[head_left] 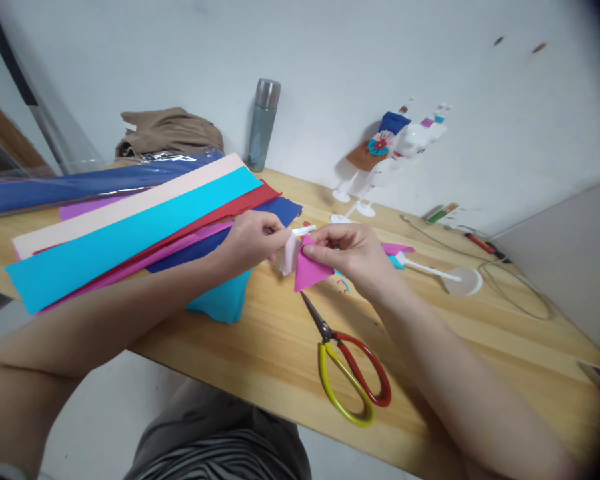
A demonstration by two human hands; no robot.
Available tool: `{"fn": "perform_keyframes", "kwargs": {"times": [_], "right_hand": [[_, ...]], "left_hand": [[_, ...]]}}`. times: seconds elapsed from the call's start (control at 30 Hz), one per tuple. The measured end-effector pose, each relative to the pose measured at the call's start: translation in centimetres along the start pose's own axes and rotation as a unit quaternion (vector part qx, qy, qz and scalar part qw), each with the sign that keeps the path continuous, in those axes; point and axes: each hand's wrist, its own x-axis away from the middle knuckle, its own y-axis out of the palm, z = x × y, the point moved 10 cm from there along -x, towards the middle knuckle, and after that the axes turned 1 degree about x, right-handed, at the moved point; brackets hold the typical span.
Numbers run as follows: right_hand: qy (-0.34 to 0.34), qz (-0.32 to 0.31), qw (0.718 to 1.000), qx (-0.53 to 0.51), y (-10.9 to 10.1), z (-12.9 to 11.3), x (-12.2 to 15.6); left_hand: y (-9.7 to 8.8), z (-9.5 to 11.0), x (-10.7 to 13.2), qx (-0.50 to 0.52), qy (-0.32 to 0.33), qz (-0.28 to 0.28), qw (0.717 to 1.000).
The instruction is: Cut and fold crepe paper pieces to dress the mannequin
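My left hand (253, 241) is closed in a pinch on a pale pink strip of paper (289, 256) wrapped on a white plastic stick (304, 230). My right hand (350, 253) is closed too, pinching a magenta paper triangle (310, 272) against the same spot. Both hands hover just above the wooden table (280, 347), beside a stack of long coloured paper sheets (130, 233). Scissors (347, 363) with one red and one yellow handle lie shut on the table just below my hands.
A white stick on a round base (453, 277) lies to the right. Decorated white stands (385, 153) lean by the wall. A metal flask (263, 123), brown cloth (167, 130), a thin cable (510, 280) and pens (443, 213) sit farther back.
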Motion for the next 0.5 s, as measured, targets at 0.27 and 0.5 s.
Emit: {"fn": "perform_keyframes", "kwargs": {"times": [0.27, 0.5], "right_hand": [[-0.048, 0.029, 0.990, 0.126, -0.3, -1.1, 0.2], [-0.052, 0.032, 0.989, 0.132, -0.1, -1.5, 0.4]], "left_hand": [[-0.1, 1.4, 0.7, -0.047, 0.093, 0.030, 0.994], [0.0, 1.8, 1.2, -0.085, 0.089, 0.028, 0.992]]}}
